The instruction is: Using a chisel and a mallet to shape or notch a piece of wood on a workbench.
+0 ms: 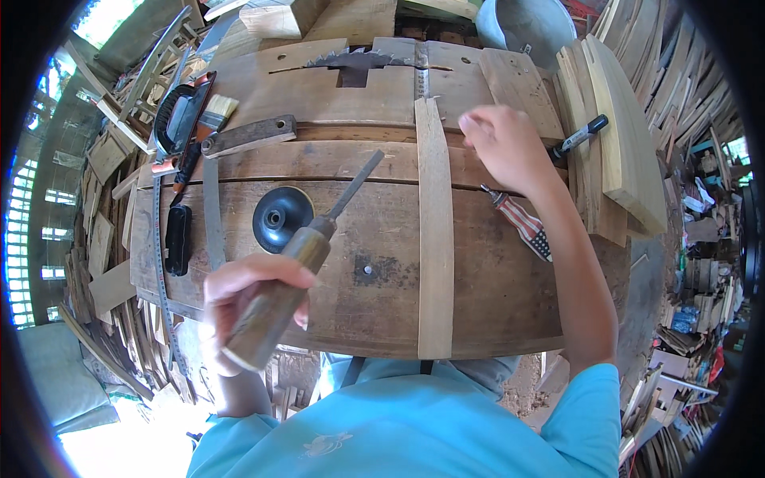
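My left hand (247, 299) grips the thick wooden handle of a chisel (307, 247), whose narrow metal blade points up and right over the workbench. A long thin wooden slat (435, 239) lies across the wooden bench top (494, 271) from front to back. My right hand (506, 147) reaches past the slat's far end with its fingers curled and nothing visible in them. It hovers near a black marker (580, 137) and above a striped-handled tool (522, 223).
A black round disc (280, 217) sits left of the chisel. A paintbrush (209, 119), a black hand plane (179, 119), a metal bracket (249, 134) and a steel ruler (162, 271) lie at the left. A saw blade (358, 60) sticks up at the back. Curved wood pieces (621, 135) are stacked right.
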`<action>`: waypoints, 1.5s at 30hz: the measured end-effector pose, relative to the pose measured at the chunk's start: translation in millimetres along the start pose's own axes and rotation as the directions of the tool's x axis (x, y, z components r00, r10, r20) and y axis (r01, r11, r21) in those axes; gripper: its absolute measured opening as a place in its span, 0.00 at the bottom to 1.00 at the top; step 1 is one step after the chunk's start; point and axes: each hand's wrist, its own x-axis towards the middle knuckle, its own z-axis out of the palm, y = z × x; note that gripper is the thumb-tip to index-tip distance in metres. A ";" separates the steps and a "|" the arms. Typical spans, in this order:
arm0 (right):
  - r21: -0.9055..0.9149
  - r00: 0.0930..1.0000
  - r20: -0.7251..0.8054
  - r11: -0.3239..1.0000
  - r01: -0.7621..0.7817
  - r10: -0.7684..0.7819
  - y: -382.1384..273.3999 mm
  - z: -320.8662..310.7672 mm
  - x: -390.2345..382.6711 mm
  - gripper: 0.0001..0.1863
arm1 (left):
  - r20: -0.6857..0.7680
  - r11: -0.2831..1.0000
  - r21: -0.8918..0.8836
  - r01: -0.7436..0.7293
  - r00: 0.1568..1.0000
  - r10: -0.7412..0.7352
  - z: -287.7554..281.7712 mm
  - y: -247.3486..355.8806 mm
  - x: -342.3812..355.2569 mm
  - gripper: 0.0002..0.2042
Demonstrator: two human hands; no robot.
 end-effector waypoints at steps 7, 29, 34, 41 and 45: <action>-0.054 0.971 -0.198 0.990 0.129 -0.137 -14.6 4.5 -81.9 0.17 | 0.196 0.920 -0.017 -0.393 0.900 0.388 -11.4 -4.9 35.7 0.40; 0.013 0.957 -0.035 0.957 0.288 -0.288 -63.1 57.3 -128.2 0.37 | -0.142 0.837 -0.383 -0.391 0.920 0.365 28.9 9.0 134.5 0.14; 0.086 0.944 -0.002 0.941 0.328 -0.329 -66.2 60.6 -128.1 0.36 | -0.164 0.833 -0.357 -0.423 0.906 0.390 43.8 20.4 150.0 0.07; 0.111 0.949 0.022 0.944 0.310 -0.315 -62.9 62.9 -127.0 0.36 | -0.332 0.883 -0.207 -0.421 0.879 0.342 49.1 11.6 162.6 0.12; 0.122 0.950 0.025 0.945 0.305 -0.310 -65.0 62.0 -126.7 0.37 | -0.300 0.871 -0.258 -0.417 0.892 0.338 37.7 11.1 164.2 0.13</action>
